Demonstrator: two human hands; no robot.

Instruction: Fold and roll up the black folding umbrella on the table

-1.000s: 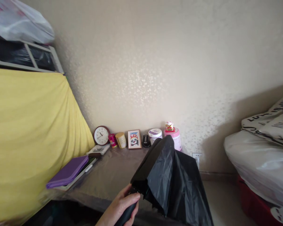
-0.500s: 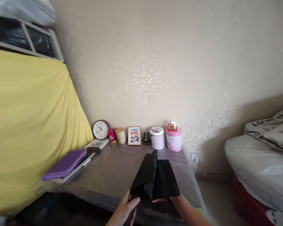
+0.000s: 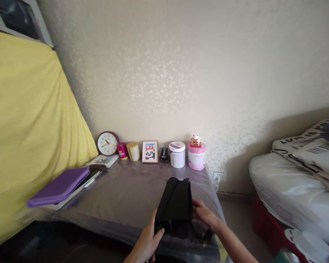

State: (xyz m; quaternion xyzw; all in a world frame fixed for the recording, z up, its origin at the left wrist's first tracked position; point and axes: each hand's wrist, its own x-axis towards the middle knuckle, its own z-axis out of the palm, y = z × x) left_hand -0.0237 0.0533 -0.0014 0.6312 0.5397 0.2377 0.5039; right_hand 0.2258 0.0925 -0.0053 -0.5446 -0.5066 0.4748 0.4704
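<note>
A black folding umbrella (image 3: pixel 175 202) lies collapsed over the near edge of a table (image 3: pixel 126 197) covered with clear plastic. My left hand (image 3: pixel 148 243) is wrapped round the umbrella's handle end at the bottom of the view. My right hand (image 3: pixel 205 215) presses against the right side of the black canopy fabric, fingers curled onto its folds.
Along the wall stand a round clock (image 3: pixel 108 143), a red tin (image 3: pixel 122 151), a yellow jar (image 3: pixel 133 151), a panda picture frame (image 3: pixel 150 151), a white tub (image 3: pixel 177 154) and a pink tub (image 3: pixel 196 156). A purple case (image 3: pixel 59 186) lies left, by yellow cloth (image 3: pixel 24 128). Bagged bedding (image 3: pixel 296 190) sits right.
The umbrella canopy has collapsed from a spread, raised shape into a narrow bundle low on the table. My right hand came in and closed on its side. The view tilted downward.
</note>
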